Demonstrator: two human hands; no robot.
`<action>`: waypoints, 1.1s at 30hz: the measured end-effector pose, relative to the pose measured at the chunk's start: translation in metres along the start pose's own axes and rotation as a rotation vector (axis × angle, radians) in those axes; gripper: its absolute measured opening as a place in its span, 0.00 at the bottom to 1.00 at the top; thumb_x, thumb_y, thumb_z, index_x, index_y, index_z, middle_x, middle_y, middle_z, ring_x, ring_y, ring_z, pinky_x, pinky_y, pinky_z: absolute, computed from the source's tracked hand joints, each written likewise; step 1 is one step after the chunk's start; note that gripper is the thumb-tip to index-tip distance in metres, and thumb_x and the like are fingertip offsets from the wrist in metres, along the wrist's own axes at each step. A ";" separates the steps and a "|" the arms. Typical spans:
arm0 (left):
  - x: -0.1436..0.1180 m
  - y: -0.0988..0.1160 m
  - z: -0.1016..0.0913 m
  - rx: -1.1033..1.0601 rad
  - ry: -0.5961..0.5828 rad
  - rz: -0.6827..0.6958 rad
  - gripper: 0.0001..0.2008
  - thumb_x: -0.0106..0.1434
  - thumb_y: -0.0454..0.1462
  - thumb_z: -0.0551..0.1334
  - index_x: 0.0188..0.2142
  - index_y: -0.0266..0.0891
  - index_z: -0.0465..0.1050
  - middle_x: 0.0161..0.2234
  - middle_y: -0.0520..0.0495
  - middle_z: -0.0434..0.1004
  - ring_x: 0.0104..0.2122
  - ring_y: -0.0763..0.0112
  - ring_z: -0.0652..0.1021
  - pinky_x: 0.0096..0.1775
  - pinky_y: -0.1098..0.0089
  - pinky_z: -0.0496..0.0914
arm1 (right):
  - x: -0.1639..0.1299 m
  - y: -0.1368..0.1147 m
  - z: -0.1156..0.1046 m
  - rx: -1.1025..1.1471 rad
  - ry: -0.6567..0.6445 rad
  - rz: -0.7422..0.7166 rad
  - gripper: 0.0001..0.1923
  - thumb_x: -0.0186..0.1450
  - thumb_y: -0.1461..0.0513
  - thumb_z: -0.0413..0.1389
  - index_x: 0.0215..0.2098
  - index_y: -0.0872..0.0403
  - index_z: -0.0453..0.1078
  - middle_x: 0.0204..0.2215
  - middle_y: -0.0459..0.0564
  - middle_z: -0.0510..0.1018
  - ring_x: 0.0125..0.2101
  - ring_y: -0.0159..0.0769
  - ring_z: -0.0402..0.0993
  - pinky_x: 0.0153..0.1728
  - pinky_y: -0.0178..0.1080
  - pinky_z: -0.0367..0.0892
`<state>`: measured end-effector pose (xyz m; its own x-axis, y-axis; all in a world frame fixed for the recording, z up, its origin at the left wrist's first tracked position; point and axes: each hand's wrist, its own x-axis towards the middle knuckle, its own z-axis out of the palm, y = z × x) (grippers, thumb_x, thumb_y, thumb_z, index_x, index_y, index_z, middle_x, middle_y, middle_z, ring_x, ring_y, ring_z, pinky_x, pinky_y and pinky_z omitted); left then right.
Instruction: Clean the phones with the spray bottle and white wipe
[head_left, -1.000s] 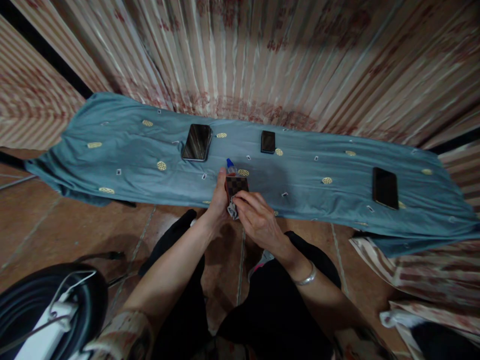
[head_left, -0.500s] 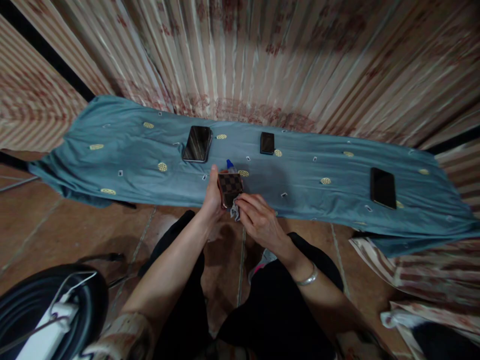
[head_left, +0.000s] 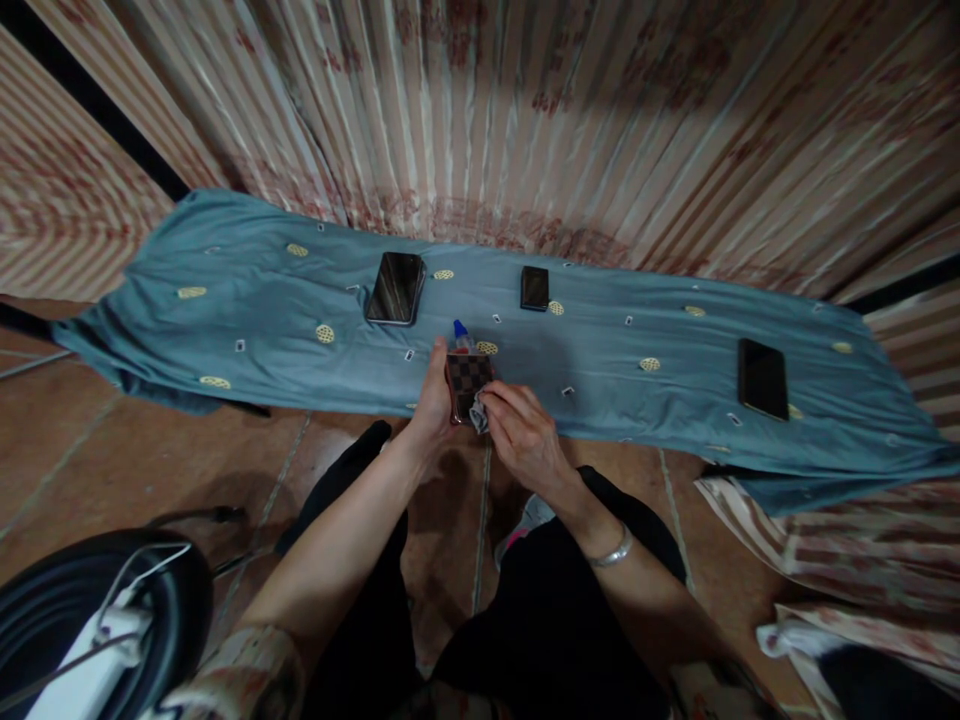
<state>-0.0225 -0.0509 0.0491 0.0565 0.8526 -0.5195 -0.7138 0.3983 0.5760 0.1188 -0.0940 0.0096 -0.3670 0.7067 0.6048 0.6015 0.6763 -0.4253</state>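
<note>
My left hand [head_left: 433, 397] is closed around the left side of a small flat case with a brown checkered face [head_left: 469, 374] and a shiny pinkish edge; I cannot tell if it is a wallet or a phone in a case. Pinched in the fingers of my right hand [head_left: 523, 428] is a crumpled grey cloth [head_left: 478, 412], pressed to the lower right corner of the checkered face. Just beyond the case lies a small clear bottle with a blue cap [head_left: 460, 328], partly hidden behind it.
On the teal cloth-covered bench [head_left: 600, 390] lie a dark phone [head_left: 395, 288] at left, a small black square item [head_left: 535, 288] and another dark phone [head_left: 763, 379] at right. A striped curtain [head_left: 465, 130] hangs behind. A black coil with a white power strip [head_left: 97, 650] sits at lower left.
Both hands, with the checkered case and the grey cloth, have shifted slightly right and down. More of the bottle's body shows behind the case.
</note>
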 end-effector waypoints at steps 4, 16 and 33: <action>0.003 -0.004 -0.004 -0.012 0.022 -0.010 0.24 0.71 0.59 0.58 0.38 0.40 0.72 0.25 0.49 0.79 0.28 0.65 0.83 0.27 0.72 0.73 | 0.000 -0.007 -0.001 0.012 0.013 -0.034 0.18 0.76 0.67 0.50 0.56 0.54 0.78 0.50 0.59 0.83 0.50 0.45 0.79 0.54 0.49 0.79; 0.005 -0.006 -0.004 -0.002 0.050 -0.007 0.23 0.71 0.58 0.61 0.40 0.40 0.73 0.26 0.51 0.79 0.27 0.69 0.82 0.29 0.73 0.73 | 0.003 -0.013 -0.001 0.075 -0.045 0.001 0.19 0.77 0.66 0.48 0.59 0.52 0.78 0.52 0.58 0.82 0.52 0.45 0.79 0.56 0.51 0.79; 0.010 0.008 -0.008 0.001 -0.009 0.083 0.28 0.71 0.61 0.57 0.44 0.38 0.75 0.27 0.47 0.83 0.24 0.67 0.82 0.28 0.72 0.74 | 0.001 0.002 -0.001 -0.037 -0.029 0.027 0.17 0.77 0.65 0.49 0.54 0.55 0.79 0.49 0.58 0.83 0.47 0.46 0.79 0.52 0.50 0.78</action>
<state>-0.0332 -0.0419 0.0429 0.0032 0.8859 -0.4639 -0.7158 0.3260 0.6176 0.1200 -0.0922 0.0101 -0.3703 0.7311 0.5731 0.6372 0.6488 -0.4159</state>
